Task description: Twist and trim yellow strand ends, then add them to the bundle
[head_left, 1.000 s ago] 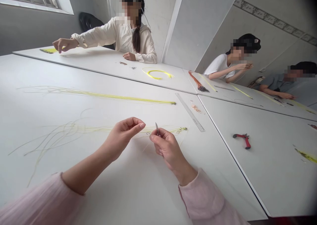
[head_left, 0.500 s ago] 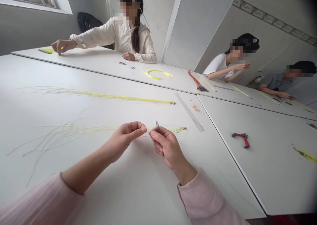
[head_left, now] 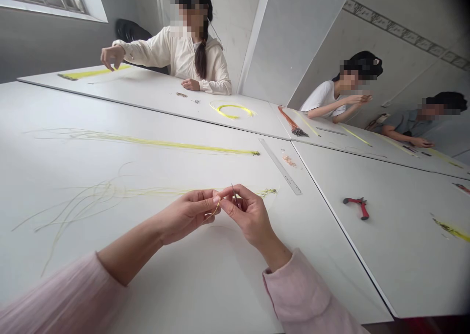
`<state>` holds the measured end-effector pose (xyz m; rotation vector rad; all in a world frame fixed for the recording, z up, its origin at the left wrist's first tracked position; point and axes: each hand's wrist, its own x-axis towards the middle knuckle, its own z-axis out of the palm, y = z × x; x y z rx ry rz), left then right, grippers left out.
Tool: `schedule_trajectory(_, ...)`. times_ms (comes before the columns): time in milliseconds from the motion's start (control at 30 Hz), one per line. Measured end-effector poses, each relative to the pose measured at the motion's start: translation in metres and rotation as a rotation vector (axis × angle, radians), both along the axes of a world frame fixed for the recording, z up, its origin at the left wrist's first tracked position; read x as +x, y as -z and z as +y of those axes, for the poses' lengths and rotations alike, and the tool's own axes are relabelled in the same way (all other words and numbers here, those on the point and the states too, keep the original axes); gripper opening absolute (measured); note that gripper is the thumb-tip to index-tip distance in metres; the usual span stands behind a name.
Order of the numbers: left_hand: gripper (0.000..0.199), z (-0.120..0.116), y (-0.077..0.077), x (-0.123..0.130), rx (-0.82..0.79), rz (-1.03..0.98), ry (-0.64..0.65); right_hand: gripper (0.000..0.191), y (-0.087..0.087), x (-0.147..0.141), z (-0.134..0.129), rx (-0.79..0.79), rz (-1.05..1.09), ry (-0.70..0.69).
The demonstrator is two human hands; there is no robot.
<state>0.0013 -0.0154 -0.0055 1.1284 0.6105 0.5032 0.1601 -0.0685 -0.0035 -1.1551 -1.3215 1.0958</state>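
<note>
My left hand (head_left: 187, 214) pinches a thin yellow line (head_left: 215, 210) between thumb and fingertips, above the white table (head_left: 183, 280). My right hand (head_left: 249, 211) touches it at the fingertips and holds a small pointed metal tool (head_left: 235, 195), whose tip sticks up past the fingers. Behind my hands lies a loose bundle of pale yellow lines (head_left: 147, 192), with small dark pieces (head_left: 270, 191) at its right end. Farther back, a straighter yellow bundle (head_left: 176, 146) lies across the table. The tiny part where my fingertips meet is too small to make out.
A clear ruler (head_left: 281, 166) lies right of the bundles, beside small orange bits (head_left: 289, 161). Red-handled pliers (head_left: 358, 207) rest on the right table. Across are a coiled yellow bundle (head_left: 235, 111), an orange bundle (head_left: 292, 122) and several people, one in a cream jacket (head_left: 150, 52).
My fingertips have come together, and the metal tool has turned in my right hand. The hand of the person in the cream jacket has lifted and moved right, away from the yellow bundle's dark end.
</note>
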Motion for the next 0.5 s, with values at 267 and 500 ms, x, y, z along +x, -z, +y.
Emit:
schedule_trajectory(267,0.019,0.0047,0.008,-0.0021,-0.039,0.048,-0.031,0.011,0.0057,-0.0024,0.0025,-0.002,-0.152,0.117)
schedule_trajectory(500,0.022,0.004,0.0006,-0.001,-0.025,0.077,-0.088,0.011,0.0083,0.0007,0.0062,-0.062,-0.175,0.164)
